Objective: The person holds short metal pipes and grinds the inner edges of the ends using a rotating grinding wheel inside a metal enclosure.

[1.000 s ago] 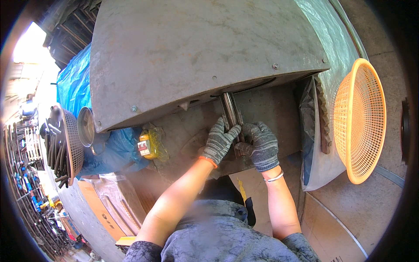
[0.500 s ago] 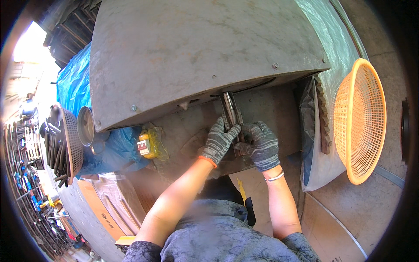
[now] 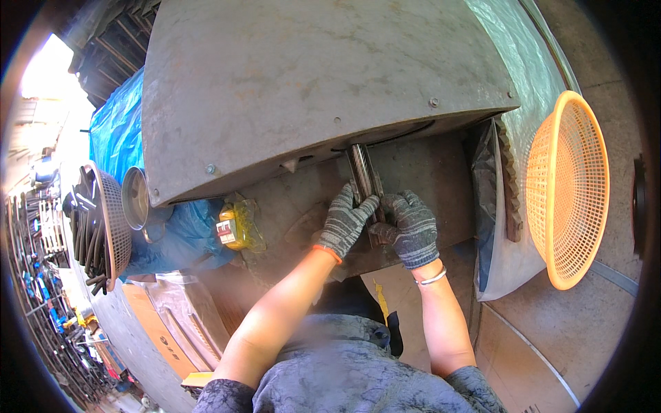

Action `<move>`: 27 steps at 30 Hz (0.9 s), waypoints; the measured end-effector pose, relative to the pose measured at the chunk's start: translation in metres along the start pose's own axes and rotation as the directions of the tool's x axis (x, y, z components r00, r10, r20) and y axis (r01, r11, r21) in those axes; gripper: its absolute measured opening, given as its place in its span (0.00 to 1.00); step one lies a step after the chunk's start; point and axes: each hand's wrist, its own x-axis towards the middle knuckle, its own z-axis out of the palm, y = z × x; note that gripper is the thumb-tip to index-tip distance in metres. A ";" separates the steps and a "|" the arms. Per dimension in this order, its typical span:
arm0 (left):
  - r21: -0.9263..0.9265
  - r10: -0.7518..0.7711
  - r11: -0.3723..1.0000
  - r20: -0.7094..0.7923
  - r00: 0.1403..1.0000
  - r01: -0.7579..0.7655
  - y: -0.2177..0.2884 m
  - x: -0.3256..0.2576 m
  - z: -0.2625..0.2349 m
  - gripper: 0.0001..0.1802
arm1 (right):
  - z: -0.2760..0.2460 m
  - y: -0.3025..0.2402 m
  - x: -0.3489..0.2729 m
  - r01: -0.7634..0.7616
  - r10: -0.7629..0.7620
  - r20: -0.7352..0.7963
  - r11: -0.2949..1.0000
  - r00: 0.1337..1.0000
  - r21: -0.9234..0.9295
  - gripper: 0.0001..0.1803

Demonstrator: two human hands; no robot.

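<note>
Lying left of the hands on the bench (image 3: 441, 172), a yellow plastic-wrapped packet (image 3: 234, 227) carries a small red-and-white label. Both gloved hands meet at a steel bar (image 3: 363, 175) under the grey machine cover (image 3: 310, 82): left hand (image 3: 344, 221) fingers curled around it, right hand (image 3: 412, 228) fingers bent against its lower end.

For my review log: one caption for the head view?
Both grey knit-gloved hands, left hand and right hand, grip a dull metal bar under a grey steel machine cover.
</note>
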 end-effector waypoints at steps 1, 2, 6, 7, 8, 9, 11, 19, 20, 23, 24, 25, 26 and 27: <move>-0.005 -0.008 1.000 0.003 1.000 0.008 0.000 0.000 0.000 0.17 | -0.001 -0.001 0.000 0.001 -0.001 0.003 1.000 1.000 -0.007 0.29; -0.009 -0.015 1.000 0.007 1.000 0.015 0.000 0.000 0.001 0.17 | -0.002 0.000 0.000 -0.009 0.009 0.011 1.000 1.000 0.003 0.29; 0.021 -0.006 1.000 -0.002 1.000 0.006 0.003 -0.001 0.003 0.17 | -0.001 0.003 -0.002 -0.005 0.005 0.009 1.000 1.000 0.010 0.29; 0.037 0.005 0.999 -0.010 1.000 -0.005 0.001 0.000 0.003 0.17 | 0.000 0.003 -0.002 0.007 -0.007 0.001 1.000 1.000 0.001 0.29; 0.051 0.016 0.999 -0.017 1.000 -0.015 -0.002 0.001 0.003 0.18 | -0.001 0.002 -0.001 0.004 -0.004 -0.005 1.000 1.000 0.008 0.28; 0.061 0.029 0.998 -0.033 0.999 -0.027 0.002 0.001 0.004 0.18 | -0.001 0.002 0.000 0.009 -0.009 -0.005 1.000 1.000 0.012 0.27; 0.029 -0.026 0.999 -0.021 0.999 0.026 0.010 -0.002 -0.001 0.19 | 0.002 0.003 0.001 -0.009 0.010 -0.009 0.999 1.000 0.052 0.26; 0.037 -0.064 0.997 -0.020 0.998 0.065 0.011 -0.002 -0.002 0.21 | 0.005 0.001 0.002 0.062 -0.059 -0.054 0.996 0.997 0.056 0.21; 0.023 -0.065 0.998 -0.023 0.998 0.065 0.012 -0.003 -0.003 0.21 | 0.003 -0.001 0.005 0.065 -0.065 -0.037 0.998 0.997 0.023 0.21; -0.068 -0.007 0.998 -0.017 1.000 0.006 -0.001 -0.001 0.001 0.21 | 0.003 0.003 0.003 -0.001 0.000 0.030 1.000 1.000 0.014 0.22; -0.104 0.022 0.994 -0.010 1.000 -0.023 0.001 -0.001 0.001 0.20 | 0.003 0.001 0.004 0.002 -0.003 0.028 1.000 1.000 0.018 0.22; -0.108 0.002 0.994 -0.014 1.000 -0.003 0.003 -0.002 0.000 0.20 | 0.003 -0.001 0.004 0.005 -0.005 0.025 1.000 1.000 0.024 0.23; -0.111 -0.018 0.994 -0.018 1.000 0.016 0.006 -0.004 0.000 0.20 | 0.003 -0.003 0.005 0.006 -0.007 0.022 1.000 1.000 0.030 0.23; -0.115 -0.038 0.993 -0.021 0.999 0.035 0.010 -0.005 0.000 0.20 | 0.003 -0.001 0.005 0.031 -0.031 0.009 0.999 0.999 0.033 0.23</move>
